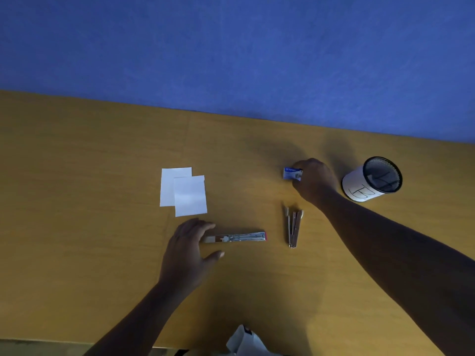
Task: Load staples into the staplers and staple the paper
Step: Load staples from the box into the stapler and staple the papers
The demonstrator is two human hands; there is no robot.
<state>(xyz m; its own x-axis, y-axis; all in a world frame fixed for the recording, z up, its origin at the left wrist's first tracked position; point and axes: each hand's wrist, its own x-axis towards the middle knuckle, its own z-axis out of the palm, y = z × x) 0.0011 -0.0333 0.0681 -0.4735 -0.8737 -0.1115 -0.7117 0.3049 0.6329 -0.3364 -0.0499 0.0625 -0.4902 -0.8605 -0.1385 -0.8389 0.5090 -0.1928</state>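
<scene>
Right hand (pixel 313 181): grips blue staple box (pixel 292 173), on table (pixel 102 150).
Left hand (pixel 190 249): loose, fingers spread at open stapler (pixel 236 237).
Second stapler (pixel 294 230): just right of it.
Paper (pixel 183 191): overlapping sheets, farther back.

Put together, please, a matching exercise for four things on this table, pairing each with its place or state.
Things:
1. staple box
2. red-ended stapler
3. paper sheets
4. mesh cup

Places or states:
A. two white pieces, overlapping
B. wrapped in a white label with handwriting
C. gripped by the right hand
D. lying opened out flat beside the left hand

Pairs: 1-C, 2-D, 3-A, 4-B.
</scene>
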